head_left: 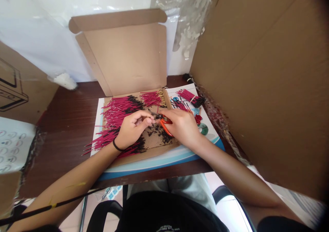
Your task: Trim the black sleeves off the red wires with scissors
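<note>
Hundreds of slim crimson wires (115, 113) with black ends lie across my open brown cardboard box (125, 57). Toward its six o'clock, my left hand (132, 129) pinches one dark wire end (154, 115) between thumb and forefinger, while my right hand (180, 127) curls around orange-handled snips (166, 127).

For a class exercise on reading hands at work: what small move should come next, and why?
Probably close the orange-handled cutters in the right hand on the thin dark wire end pinched by the left hand, since the tips appear to reach it.
</note>
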Demonstrator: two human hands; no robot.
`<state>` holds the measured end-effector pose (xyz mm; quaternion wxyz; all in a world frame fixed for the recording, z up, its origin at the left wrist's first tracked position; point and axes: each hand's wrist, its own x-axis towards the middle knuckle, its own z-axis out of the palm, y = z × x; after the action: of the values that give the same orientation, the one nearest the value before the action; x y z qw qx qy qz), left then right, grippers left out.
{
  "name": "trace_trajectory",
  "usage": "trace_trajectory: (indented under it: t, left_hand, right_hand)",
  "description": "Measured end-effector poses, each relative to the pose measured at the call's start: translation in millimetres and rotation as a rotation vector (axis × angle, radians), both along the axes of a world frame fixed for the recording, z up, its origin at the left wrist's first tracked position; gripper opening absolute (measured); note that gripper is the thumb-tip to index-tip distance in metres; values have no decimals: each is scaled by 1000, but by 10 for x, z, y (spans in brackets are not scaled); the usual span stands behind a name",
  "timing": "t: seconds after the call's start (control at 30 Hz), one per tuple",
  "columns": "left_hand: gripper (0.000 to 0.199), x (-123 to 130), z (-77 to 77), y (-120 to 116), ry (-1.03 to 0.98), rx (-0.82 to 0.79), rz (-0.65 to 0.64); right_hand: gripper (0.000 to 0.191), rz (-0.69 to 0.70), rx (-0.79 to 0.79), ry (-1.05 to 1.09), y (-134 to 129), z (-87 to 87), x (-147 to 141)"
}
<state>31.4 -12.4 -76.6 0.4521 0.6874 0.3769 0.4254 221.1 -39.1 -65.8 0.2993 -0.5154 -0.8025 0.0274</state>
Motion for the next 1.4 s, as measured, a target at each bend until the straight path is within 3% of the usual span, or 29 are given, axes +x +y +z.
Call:
trace_trajectory:
  t: [0.53, 0.83, 1.0, 1.4]
  left_hand:
    - [28, -22, -60, 23, 41, -9, 80]
    - [23, -14, -24, 2, 60, -39, 65]
    - [22, -18, -42, 17, 43, -35, 59]
    - [27, -32, -80, 33, 49, -3, 84]
  right_hand:
    - [22, 51, 66, -10, -8, -5, -4]
    - [16, 58, 4, -53, 26, -49, 43]
    - [25, 27, 82, 17, 19, -36, 27]
    - [29, 49, 52, 20, -10, -14, -3]
